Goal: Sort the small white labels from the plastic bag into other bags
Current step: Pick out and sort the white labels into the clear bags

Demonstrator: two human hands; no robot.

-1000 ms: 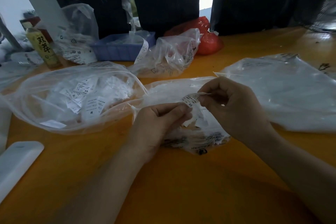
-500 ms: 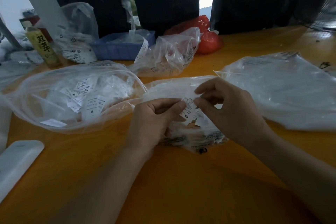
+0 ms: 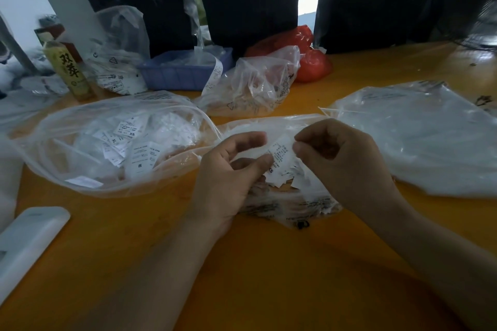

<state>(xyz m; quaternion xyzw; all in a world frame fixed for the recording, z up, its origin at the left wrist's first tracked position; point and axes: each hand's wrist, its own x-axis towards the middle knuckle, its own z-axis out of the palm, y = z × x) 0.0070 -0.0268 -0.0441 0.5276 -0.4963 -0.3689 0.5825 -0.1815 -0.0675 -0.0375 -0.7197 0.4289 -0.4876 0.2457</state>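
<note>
My left hand (image 3: pixel 231 177) and my right hand (image 3: pixel 341 166) meet over a flat clear plastic bag (image 3: pixel 293 204) in the middle of the orange table (image 3: pixel 215 263). Together they pinch a small white printed label (image 3: pixel 279 152), the left thumb on its lower edge and the right fingertips on its upper right edge. More loose white labels (image 3: pixel 290 179) lie under it on the bag. To the left lies a large open clear bag (image 3: pixel 113 142) with several white size labels inside.
A big clear bag (image 3: pixel 430 137) lies at the right, a crumpled clear bag (image 3: pixel 255 86) behind the middle one. Further back stand a blue basket (image 3: pixel 185 72), a red bag (image 3: pixel 309 59), a yellow-labelled bottle (image 3: pixel 70 70) and another clear bag (image 3: pixel 118 56). A white flat object (image 3: pixel 29 236) sits front left.
The label held between both hands has been turned and raised a little; the left fingers have spread open above it. The bags have not moved.
</note>
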